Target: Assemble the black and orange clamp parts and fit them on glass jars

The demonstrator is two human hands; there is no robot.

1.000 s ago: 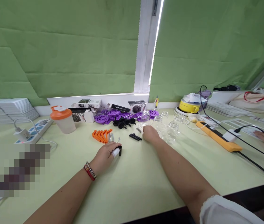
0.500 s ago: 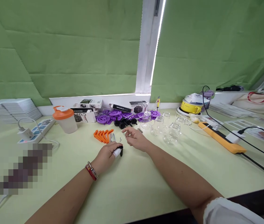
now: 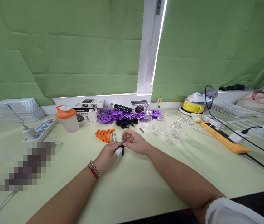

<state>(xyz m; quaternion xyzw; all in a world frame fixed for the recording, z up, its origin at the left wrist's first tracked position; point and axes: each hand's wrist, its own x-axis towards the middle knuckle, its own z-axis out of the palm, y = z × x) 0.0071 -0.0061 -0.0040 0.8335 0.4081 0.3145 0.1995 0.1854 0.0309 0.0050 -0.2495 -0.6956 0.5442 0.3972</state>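
My left hand [image 3: 109,153] rests on the pale green table [image 3: 132,180] and grips a small black part [image 3: 122,151], with a white bandage on one finger. My right hand [image 3: 135,142] is right beside it, pinching a small metal spring [image 3: 123,139] over the black part. Just behind both hands lie orange clips [image 3: 103,135] and a few metal pins [image 3: 113,137]. Farther back are purple wheel-shaped parts [image 3: 113,116], more black parts [image 3: 126,123] and several clear glass jars [image 3: 169,130].
An orange-lidded shaker cup [image 3: 67,119] and a power strip [image 3: 40,130] stand at left. Small boxes [image 3: 89,105] line the window sill. At right lie an orange power strip [image 3: 225,140], black cables [image 3: 258,152], a yellow bowl [image 3: 192,105] and a cloth bag [image 3: 258,101].
My right hand drew back from the black parts near the jars, carrying a small spring, and came beside my left hand. The left hand stayed put. The view shifted slightly.
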